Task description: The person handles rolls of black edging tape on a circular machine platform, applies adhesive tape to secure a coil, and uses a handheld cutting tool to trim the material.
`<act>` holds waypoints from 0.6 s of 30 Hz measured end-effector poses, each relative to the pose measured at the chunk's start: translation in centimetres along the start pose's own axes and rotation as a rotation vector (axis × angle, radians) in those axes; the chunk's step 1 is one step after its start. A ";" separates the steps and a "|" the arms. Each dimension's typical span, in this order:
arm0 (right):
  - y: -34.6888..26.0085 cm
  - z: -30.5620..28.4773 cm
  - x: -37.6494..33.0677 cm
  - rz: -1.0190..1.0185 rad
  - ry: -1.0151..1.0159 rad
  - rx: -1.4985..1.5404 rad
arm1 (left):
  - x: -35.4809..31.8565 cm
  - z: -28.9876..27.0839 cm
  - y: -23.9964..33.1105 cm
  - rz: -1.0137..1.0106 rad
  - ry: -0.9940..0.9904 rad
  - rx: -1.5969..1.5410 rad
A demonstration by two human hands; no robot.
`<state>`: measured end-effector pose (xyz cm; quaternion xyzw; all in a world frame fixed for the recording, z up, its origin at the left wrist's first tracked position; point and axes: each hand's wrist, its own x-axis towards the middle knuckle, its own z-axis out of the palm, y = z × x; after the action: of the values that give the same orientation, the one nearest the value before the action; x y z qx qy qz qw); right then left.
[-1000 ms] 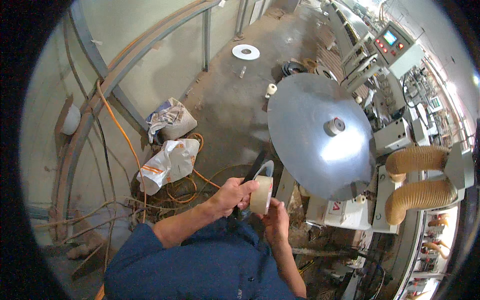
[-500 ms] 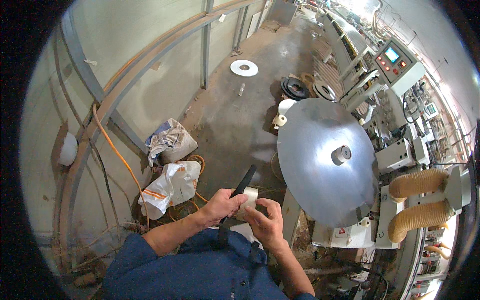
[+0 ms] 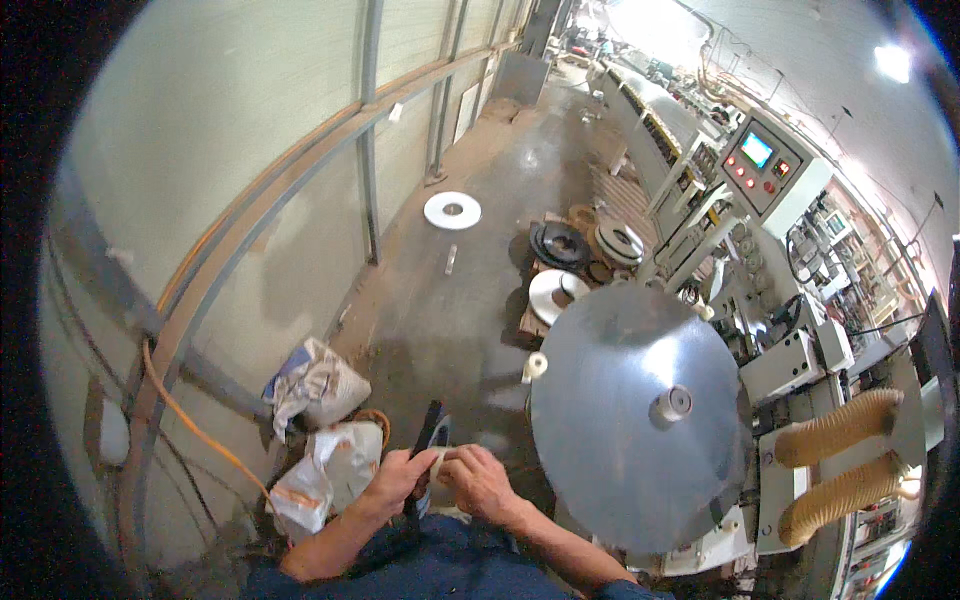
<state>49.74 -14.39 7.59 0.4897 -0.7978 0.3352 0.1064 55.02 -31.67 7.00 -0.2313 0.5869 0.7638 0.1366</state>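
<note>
Below your chest, your left hand (image 3: 398, 478) is closed around a long, narrow black object (image 3: 429, 422), which sticks up past your thumb. Against it sits a pale, curved roll of tape (image 3: 441, 435), between your two hands and mostly hidden by them. Your right hand (image 3: 482, 482) has its fingers bent in at the roll's near side; you cannot tell from here how firmly they grip.

Just beyond your left forearm lies a crumpled white plastic bag (image 3: 350, 462), with a stained, off-white woven sack (image 3: 325, 392) behind it. To your right stands a large, round grey metal disc (image 3: 610, 430) with a short cylindrical hub (image 3: 674, 403), and past it two beige ribbed hoses (image 3: 840, 430). Farther off are stacked black coils (image 3: 562, 246), a flat white ring (image 3: 436, 213) on the grey floor (image 3: 410, 310), and a pale control box (image 3: 770, 172) with a lit screen.
</note>
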 end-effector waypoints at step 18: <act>17.4 -1.7 13.5 0.771 0.463 0.178 | 21.5 4.3 17.0 -0.124 -0.193 0.187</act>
<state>27.89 -17.75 8.15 0.0765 -0.8451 0.5181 0.1071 27.64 -33.58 11.06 -0.1791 0.6241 0.7146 0.2603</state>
